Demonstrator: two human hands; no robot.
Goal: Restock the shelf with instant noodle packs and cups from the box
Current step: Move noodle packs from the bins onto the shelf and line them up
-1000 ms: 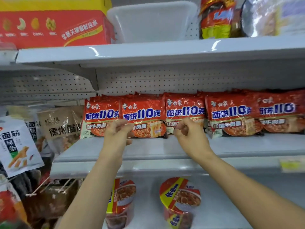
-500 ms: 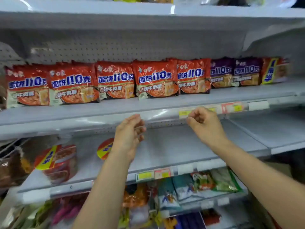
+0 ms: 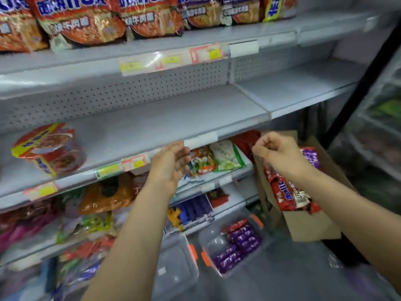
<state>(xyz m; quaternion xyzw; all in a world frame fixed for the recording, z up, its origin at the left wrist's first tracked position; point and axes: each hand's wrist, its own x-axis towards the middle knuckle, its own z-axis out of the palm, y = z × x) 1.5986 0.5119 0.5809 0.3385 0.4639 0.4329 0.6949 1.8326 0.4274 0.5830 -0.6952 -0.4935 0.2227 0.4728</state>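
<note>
A: Head view, legible print?
B: Red noodle packs (image 3: 82, 20) on the top shelf (image 3: 195, 38) show "110"; the same shows on red packs in the cardboard box (image 3: 312, 224) at lower right.

A: Hands?
B: Left hand (image 3: 170, 168) relaxed, fingers loosely bent, holding nothing. Right hand (image 3: 282, 157) curled, empty, above the box.

A: Count?
B: One noodle cup (image 3: 50, 148) on the middle shelf (image 3: 173, 118).

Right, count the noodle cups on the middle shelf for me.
1. A single noodle cup lies tilted on its side at the far left of the middle shelf, well away from both hands. More may sit beyond the left edge of the view.
</note>
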